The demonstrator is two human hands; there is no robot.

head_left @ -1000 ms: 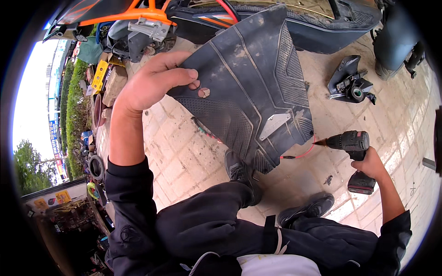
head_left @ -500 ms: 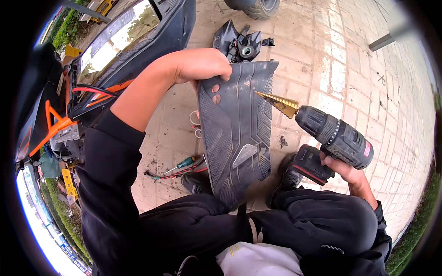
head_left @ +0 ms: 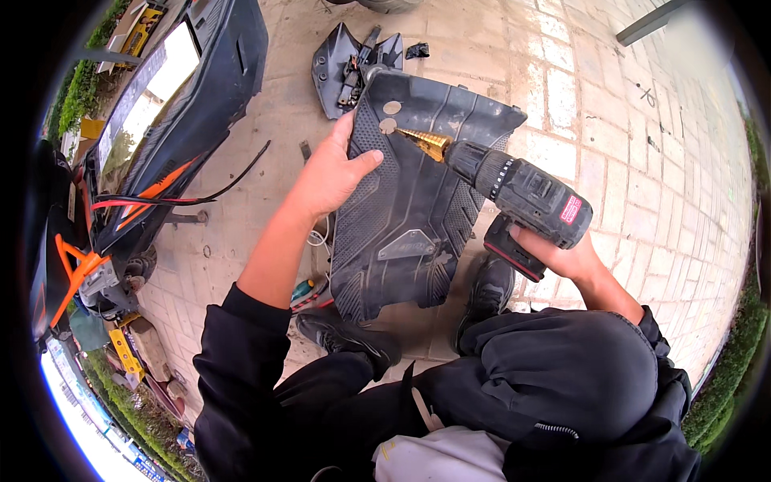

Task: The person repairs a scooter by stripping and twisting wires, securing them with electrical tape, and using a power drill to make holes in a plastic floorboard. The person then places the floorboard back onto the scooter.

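Observation:
My left hand (head_left: 336, 173) grips the left edge of a black plastic scooter floor panel (head_left: 418, 193), thumb on its face and fingers behind the edge. The panel has textured ridges, a small metallic plate (head_left: 408, 245) low down and two round holes near its upper left. In my right hand (head_left: 566, 255) is a black cordless drill (head_left: 522, 193), held by its handle. A gold cone-shaped step drill bit (head_left: 426, 143) sits in its chuck, pointing left. Its tip is beside the lower hole (head_left: 388, 126); whether it touches the panel I cannot tell.
A partly stripped black and orange scooter (head_left: 185, 104) stands at left, with a loose black cable (head_left: 229, 189). Black plastic parts (head_left: 341, 68) lie beyond the panel. A screwdriver handle (head_left: 303, 289) shows near my left shoe (head_left: 349, 337). Pale paving bricks (head_left: 642, 209) extend rightward.
My left hand has shifted from the panel's top to its left edge, and the panel has tilted. The drill has moved left, bringing the bit from the panel's right side to the holes.

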